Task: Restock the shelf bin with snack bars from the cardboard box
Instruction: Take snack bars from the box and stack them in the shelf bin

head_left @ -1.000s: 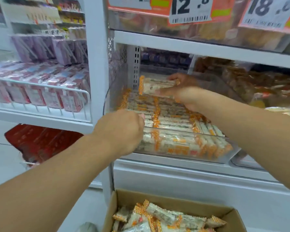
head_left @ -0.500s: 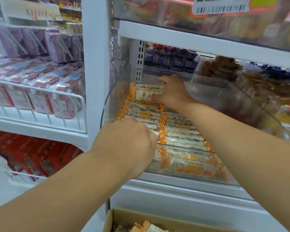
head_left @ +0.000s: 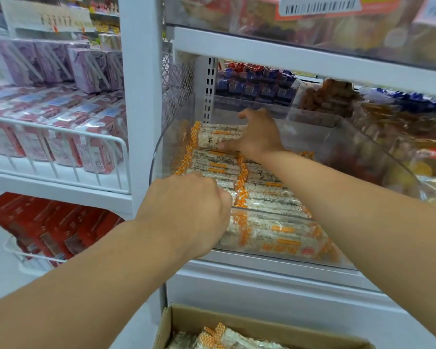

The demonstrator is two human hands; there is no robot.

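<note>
A white store shelf unit point(head_left: 274, 57) fills the view, seen from a person's head. On its middle shelf sits a clear plastic bin point(head_left: 282, 250), packed with rows of snack bars point(head_left: 267, 195) in white wrappers with orange checked ends. Below, at the bottom edge, an open cardboard box point(head_left: 237, 321) holds more of the same bars. The right hand point(head_left: 258, 137) reaches deep into the bin, fingers curled around a small stack of bars point(head_left: 219, 136) at the back left. The left hand point(head_left: 186, 212) is at the bin's front left corner, fingers curled tight; whether it holds anything cannot be told. Pink packets point(head_left: 60, 132) fill a wire shelf to the left.
</note>
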